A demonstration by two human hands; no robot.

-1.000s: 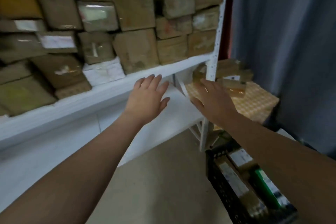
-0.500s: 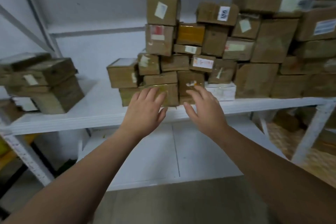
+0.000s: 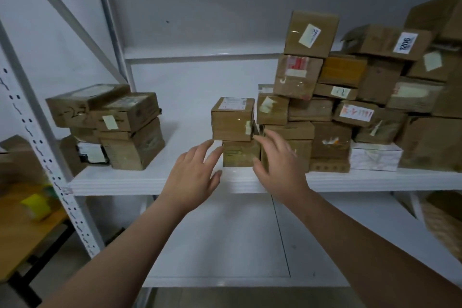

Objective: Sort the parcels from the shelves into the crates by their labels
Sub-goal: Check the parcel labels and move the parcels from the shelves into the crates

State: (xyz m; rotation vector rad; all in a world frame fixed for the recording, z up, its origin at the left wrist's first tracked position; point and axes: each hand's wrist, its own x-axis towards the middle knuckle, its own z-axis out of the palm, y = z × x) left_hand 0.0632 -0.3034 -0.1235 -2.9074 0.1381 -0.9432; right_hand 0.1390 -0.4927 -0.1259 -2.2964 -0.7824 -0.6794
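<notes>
A small brown parcel with a white label on top (image 3: 232, 119) sits on a second brown parcel (image 3: 240, 154) at the left end of a big stack of taped cardboard parcels (image 3: 350, 97) on the white shelf (image 3: 150, 182). My left hand (image 3: 193, 175) is stretched out with straight fingers, its tips just below the labelled parcel's left corner. My right hand (image 3: 280, 162) is spread open in front of the stack, its fingertips at the labelled parcel's lower right corner. Neither hand holds anything.
A smaller pile of brown parcels (image 3: 110, 125) lies at the shelf's left end beside the perforated white upright (image 3: 37, 137). A lower white shelf (image 3: 237, 245) runs below. A wooden table with a yellow object (image 3: 32, 205) stands at the left.
The view has swung left from the shelf's right end to its left part and drawn closer. Both hands have reached forward to the labelled parcel at the stack's left end.
</notes>
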